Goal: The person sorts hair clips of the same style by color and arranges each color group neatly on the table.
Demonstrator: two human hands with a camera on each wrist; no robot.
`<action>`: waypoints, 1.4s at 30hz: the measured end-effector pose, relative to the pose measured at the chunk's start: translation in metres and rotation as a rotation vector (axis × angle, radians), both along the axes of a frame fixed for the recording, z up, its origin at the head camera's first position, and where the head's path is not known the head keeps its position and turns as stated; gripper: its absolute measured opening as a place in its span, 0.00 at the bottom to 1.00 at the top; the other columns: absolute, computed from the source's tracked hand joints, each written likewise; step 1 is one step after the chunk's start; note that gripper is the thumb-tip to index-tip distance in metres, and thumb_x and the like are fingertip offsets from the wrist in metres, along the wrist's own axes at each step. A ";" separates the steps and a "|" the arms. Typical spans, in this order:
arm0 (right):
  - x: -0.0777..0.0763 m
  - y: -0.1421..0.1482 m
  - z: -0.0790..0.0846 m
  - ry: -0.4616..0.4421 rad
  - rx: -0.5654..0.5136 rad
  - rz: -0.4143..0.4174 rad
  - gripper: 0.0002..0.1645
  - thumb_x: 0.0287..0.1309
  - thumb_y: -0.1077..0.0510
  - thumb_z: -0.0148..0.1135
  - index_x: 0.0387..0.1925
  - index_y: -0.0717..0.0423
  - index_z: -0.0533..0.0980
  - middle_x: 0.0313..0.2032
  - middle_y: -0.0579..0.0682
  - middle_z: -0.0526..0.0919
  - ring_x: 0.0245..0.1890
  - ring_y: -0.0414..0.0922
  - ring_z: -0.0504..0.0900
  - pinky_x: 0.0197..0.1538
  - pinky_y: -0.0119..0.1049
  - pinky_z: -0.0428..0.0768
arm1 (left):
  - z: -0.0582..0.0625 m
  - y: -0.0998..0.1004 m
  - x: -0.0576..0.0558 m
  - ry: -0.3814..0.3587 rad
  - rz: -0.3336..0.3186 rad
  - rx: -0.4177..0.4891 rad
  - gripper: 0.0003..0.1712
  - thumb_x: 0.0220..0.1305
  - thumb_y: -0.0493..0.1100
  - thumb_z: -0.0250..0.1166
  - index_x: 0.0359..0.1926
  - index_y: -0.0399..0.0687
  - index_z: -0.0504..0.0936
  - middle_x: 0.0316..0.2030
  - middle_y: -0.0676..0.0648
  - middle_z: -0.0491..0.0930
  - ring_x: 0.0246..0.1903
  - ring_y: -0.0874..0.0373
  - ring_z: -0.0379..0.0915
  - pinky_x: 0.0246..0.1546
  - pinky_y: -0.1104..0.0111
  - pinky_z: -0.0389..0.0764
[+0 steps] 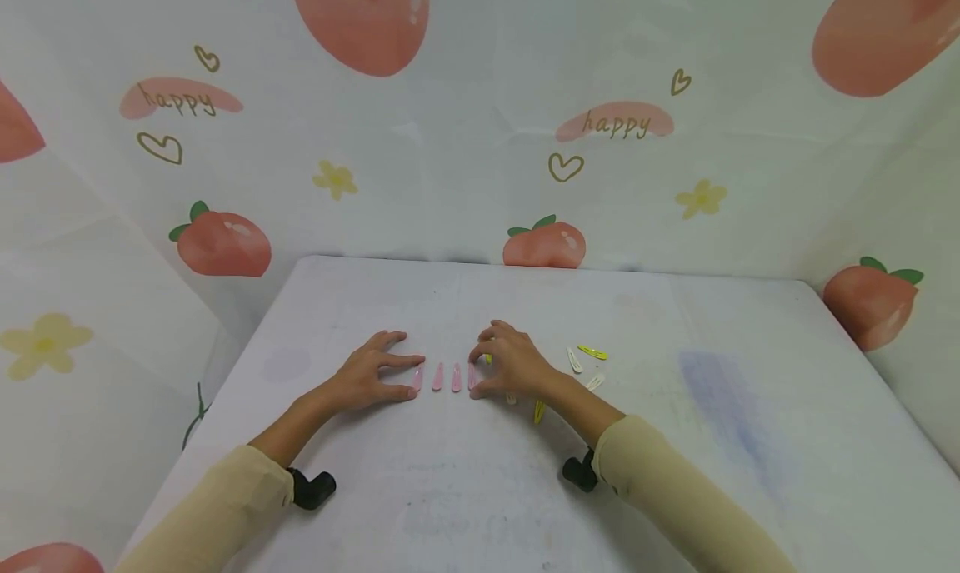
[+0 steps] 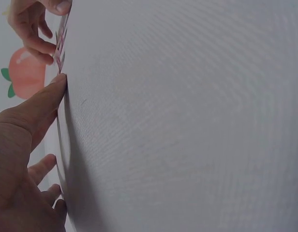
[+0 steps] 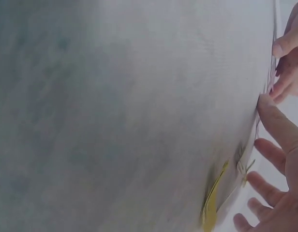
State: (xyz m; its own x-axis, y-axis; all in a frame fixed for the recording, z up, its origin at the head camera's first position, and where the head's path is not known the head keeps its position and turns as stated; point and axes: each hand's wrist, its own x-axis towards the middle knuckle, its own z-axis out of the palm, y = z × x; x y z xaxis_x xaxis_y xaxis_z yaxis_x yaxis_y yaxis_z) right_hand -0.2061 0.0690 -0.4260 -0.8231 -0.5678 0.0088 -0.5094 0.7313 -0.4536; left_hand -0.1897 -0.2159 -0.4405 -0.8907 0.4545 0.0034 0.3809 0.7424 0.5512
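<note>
Though partly behind the right hand, one yellow clip near pink clips seemingly in both hands' fingers.

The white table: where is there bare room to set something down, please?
The table is bare between the sleeves, beyond the left hand and right hand to its back edge, and right of the yellow clips and white clips, bluish stain aside. It is crowded between the hands, where pink clips lie in a row, and beside the right hand.
</note>
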 end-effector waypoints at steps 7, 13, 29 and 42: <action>-0.001 0.002 0.001 0.003 0.003 0.012 0.30 0.45 0.43 0.80 0.50 0.49 0.84 0.60 0.53 0.76 0.73 0.55 0.57 0.69 0.58 0.61 | 0.001 0.000 0.000 0.013 -0.004 0.008 0.31 0.53 0.53 0.76 0.58 0.49 0.84 0.68 0.34 0.65 0.71 0.31 0.49 0.63 0.32 0.55; -0.002 0.026 0.010 -0.012 -0.011 -0.030 0.32 0.47 0.45 0.79 0.54 0.50 0.82 0.62 0.53 0.75 0.72 0.53 0.59 0.69 0.58 0.62 | 0.002 0.001 0.001 0.003 -0.002 0.024 0.31 0.52 0.52 0.76 0.58 0.49 0.84 0.68 0.34 0.65 0.70 0.31 0.50 0.62 0.32 0.55; -0.006 0.155 0.000 0.133 -0.075 -0.145 0.10 0.60 0.65 0.65 0.43 0.63 0.84 0.49 0.62 0.81 0.56 0.61 0.75 0.61 0.59 0.70 | 0.005 0.003 0.001 0.007 0.003 0.009 0.30 0.52 0.51 0.76 0.58 0.50 0.84 0.67 0.34 0.65 0.70 0.33 0.52 0.61 0.31 0.56; 0.002 0.178 -0.010 0.127 -0.084 -0.151 0.07 0.56 0.66 0.69 0.38 0.62 0.85 0.47 0.62 0.81 0.53 0.62 0.76 0.59 0.61 0.71 | 0.004 0.004 -0.002 0.046 -0.006 -0.014 0.28 0.51 0.51 0.76 0.55 0.51 0.86 0.65 0.34 0.68 0.68 0.36 0.57 0.59 0.32 0.60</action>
State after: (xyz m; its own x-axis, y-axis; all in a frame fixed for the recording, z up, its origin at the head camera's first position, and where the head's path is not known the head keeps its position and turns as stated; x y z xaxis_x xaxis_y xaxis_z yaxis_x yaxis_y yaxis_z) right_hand -0.2040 0.2469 -0.4356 -0.8880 -0.4311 0.1599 -0.4539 0.7659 -0.4555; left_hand -0.1913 -0.2118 -0.4366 -0.8869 0.4605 0.0376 0.4103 0.7475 0.5225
